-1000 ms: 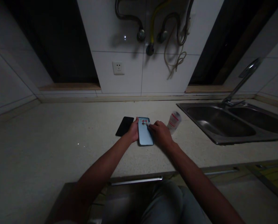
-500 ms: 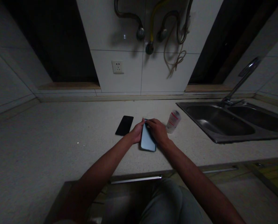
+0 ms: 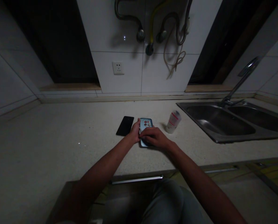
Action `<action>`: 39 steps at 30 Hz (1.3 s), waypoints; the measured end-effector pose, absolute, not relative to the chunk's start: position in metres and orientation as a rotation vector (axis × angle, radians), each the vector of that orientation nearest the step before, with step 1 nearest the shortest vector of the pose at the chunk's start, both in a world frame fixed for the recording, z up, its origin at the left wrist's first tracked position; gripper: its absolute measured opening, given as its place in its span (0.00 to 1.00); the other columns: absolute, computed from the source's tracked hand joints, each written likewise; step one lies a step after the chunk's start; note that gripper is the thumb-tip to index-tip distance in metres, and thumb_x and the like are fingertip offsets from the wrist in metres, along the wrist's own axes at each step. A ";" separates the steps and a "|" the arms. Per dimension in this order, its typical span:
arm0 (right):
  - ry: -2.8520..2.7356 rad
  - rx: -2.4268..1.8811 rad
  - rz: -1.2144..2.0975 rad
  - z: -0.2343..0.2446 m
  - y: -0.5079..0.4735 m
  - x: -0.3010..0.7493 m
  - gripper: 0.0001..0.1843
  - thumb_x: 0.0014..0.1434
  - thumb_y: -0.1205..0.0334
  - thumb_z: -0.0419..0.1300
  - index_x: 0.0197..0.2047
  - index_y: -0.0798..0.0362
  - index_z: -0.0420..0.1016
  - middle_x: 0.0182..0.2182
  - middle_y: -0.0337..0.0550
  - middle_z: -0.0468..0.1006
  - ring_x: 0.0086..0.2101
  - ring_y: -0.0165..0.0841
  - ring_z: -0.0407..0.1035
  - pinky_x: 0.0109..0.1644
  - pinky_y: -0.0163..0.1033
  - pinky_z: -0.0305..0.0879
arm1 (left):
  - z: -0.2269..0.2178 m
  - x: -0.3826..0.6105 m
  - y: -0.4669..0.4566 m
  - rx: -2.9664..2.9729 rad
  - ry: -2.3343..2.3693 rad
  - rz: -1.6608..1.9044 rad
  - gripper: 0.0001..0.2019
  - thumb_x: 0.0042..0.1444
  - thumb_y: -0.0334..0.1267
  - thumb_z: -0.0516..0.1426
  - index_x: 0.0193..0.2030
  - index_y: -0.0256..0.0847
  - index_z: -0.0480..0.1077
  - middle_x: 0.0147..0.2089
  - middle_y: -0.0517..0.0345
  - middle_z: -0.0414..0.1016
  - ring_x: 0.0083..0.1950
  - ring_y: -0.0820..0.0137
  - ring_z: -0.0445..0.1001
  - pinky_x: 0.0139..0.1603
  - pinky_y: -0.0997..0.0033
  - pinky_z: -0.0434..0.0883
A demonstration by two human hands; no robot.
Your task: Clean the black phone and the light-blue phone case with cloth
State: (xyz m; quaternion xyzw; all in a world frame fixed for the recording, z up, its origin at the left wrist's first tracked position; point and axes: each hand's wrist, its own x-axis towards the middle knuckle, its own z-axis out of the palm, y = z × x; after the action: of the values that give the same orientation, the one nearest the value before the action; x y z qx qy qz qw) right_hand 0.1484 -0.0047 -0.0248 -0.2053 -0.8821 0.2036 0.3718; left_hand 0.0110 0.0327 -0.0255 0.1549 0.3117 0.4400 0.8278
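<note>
Well, on the worktop (image 3: 59, 143) the blue phone (image 3: 145, 125) lies flat, with the left hand (image 3: 134, 132) at its edge and the right hand (image 3: 155, 137) across it, fingers (image 3: 149, 133) together and clamped on it; it seems light, stiff and slippery, so best hold its long sides.

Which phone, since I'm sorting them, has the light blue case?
The phone in the light blue case, with its camera end showing, under the left hand and right hand. The black phone beside it shows no blue.
</note>
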 end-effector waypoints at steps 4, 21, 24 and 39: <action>-2.329 -0.435 0.703 -0.022 -0.012 0.151 0.11 0.61 0.66 0.55 0.40 0.55 0.80 0.35 0.44 0.81 0.35 0.31 0.74 0.45 0.39 0.67 | -0.028 0.006 0.037 0.361 0.607 0.964 0.33 0.66 0.55 0.40 0.54 0.25 0.70 0.38 0.35 0.78 0.40 0.53 0.79 0.47 0.55 0.73; -2.459 -1.274 -0.301 -0.017 -0.008 0.155 0.08 0.59 0.68 0.56 0.33 0.57 0.78 0.32 0.50 0.77 0.36 0.38 0.66 0.42 0.43 0.53 | -0.021 0.004 0.040 0.323 0.636 0.951 0.28 0.67 0.51 0.42 0.50 0.28 0.72 0.39 0.39 0.78 0.39 0.54 0.78 0.46 0.53 0.73; -2.361 -1.433 -0.328 -0.018 -0.009 0.153 0.10 0.62 0.67 0.55 0.40 0.56 0.78 0.36 0.51 0.77 0.38 0.40 0.66 0.43 0.44 0.54 | -0.020 0.005 0.038 0.339 0.650 0.962 0.27 0.67 0.51 0.42 0.49 0.29 0.73 0.37 0.41 0.78 0.39 0.55 0.78 0.48 0.54 0.73; -2.252 -1.370 -0.306 -0.027 -0.007 0.144 0.21 0.66 0.64 0.53 0.61 0.57 0.70 0.55 0.54 0.74 0.48 0.46 0.65 0.48 0.48 0.60 | -0.023 0.010 0.028 0.505 0.620 0.818 0.23 0.67 0.50 0.47 0.44 0.32 0.74 0.36 0.44 0.79 0.39 0.61 0.79 0.47 0.63 0.73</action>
State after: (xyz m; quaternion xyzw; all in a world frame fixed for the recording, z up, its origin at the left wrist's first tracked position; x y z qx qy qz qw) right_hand 0.1440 -0.0066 -0.0270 -0.5011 -0.8235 -0.1118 0.2414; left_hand 0.0104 0.0284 -0.0232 0.2390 0.2932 0.3869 0.8410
